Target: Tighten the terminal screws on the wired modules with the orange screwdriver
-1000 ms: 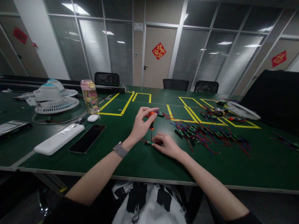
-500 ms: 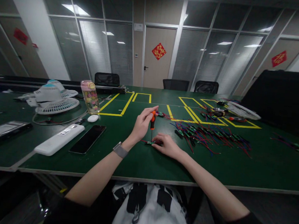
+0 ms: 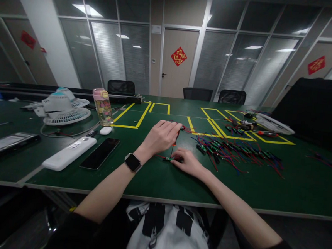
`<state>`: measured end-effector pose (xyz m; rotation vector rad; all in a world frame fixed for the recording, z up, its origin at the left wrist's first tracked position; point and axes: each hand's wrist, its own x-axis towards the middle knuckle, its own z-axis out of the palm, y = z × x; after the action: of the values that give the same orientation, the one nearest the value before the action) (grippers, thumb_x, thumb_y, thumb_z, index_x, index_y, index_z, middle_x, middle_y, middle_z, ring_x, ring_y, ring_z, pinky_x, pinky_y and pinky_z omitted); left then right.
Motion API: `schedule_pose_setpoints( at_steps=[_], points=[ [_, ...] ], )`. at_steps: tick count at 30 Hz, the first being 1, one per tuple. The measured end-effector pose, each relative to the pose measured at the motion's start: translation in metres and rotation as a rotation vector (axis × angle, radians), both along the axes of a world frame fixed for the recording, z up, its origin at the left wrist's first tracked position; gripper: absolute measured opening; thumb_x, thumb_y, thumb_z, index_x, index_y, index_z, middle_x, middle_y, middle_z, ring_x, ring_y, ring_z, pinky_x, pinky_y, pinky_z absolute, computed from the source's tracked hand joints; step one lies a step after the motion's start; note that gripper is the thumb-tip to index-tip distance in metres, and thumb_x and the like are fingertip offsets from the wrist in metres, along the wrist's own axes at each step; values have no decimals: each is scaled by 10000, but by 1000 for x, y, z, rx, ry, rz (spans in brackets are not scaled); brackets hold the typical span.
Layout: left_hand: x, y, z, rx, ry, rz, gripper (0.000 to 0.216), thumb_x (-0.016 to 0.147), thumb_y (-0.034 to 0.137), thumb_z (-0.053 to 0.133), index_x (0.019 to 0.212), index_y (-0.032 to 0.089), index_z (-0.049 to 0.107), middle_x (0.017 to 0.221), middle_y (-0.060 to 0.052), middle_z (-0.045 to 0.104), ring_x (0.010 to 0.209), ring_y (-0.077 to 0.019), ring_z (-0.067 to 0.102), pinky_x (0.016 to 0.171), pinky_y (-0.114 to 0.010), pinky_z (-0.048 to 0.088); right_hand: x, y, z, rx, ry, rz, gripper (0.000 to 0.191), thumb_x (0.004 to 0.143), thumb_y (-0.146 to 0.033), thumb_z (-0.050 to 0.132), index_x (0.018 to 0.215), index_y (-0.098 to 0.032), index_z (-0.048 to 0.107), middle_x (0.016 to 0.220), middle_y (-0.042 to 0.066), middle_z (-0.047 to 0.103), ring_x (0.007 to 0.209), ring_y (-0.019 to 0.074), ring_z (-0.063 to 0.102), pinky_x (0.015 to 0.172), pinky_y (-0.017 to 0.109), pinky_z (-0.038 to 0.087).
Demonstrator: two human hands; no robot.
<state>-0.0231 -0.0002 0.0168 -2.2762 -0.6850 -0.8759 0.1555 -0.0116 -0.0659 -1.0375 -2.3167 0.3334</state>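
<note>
My left hand (image 3: 161,137) is wrapped around the handle of a screwdriver (image 3: 175,141), with a watch on that wrist. The handle is orange and black and mostly hidden by the fingers. Its thin shaft points down at a small green circuit board (image 3: 167,159) on the table. My right hand (image 3: 188,161) rests on the table and pinches the right end of this board between thumb and fingers. A red wire leaves the board's left end. Whether the tip sits in a screw is too small to tell.
Many similar boards with red and blue wires (image 3: 236,150) lie heaped to the right. On the left are a black phone (image 3: 100,153), a white power bank (image 3: 69,153), a white round case (image 3: 105,130), a bottle (image 3: 103,109) and a fan (image 3: 66,115). Yellow tape marks the green table.
My left hand has rolled over the screwdriver handle, so its back and the watch face now show. My right hand stays on the board. The whole view has shifted slightly.
</note>
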Motion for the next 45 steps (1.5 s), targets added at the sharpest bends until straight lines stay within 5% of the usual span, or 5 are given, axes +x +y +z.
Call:
schedule_pose_setpoints(
  at_steps=[4,27,32,36,45],
  points=[
    [4,-1,-3,8,-13,-33,389,916,174,355,1277,87,471,1307,-181,528,1174,-258,516,967,-419,403,1,1,-1,12,6,16,73,795,-186,623,848,-160,665,763,22,584,664,130,547,632,243,422],
    [3,-4,-4,56,6,-56,417,924,134,340,1330,83,420,1329,-154,516,1199,-244,490,992,-385,379,3,3,-5,34,3,35,72,811,-206,610,850,-161,651,777,25,582,674,131,550,639,245,424],
    [3,-3,-4,79,-48,-50,388,939,251,401,1288,88,449,1104,-132,624,993,-222,573,885,-363,427,3,4,-5,37,5,38,75,806,-200,614,853,-156,651,767,25,579,668,132,542,631,244,419],
    [2,-3,-2,140,-82,-48,282,902,350,491,1033,117,581,875,-82,640,826,-207,568,772,-339,441,3,4,-6,36,12,33,87,805,-204,614,866,-157,654,772,26,578,654,128,536,615,239,413],
    [4,-4,-2,134,-94,-102,309,912,194,432,1196,97,505,1021,-98,639,912,-200,562,832,-333,437,3,5,-7,29,20,38,74,805,-205,616,853,-161,651,779,27,580,668,131,546,635,244,424]
  ],
)
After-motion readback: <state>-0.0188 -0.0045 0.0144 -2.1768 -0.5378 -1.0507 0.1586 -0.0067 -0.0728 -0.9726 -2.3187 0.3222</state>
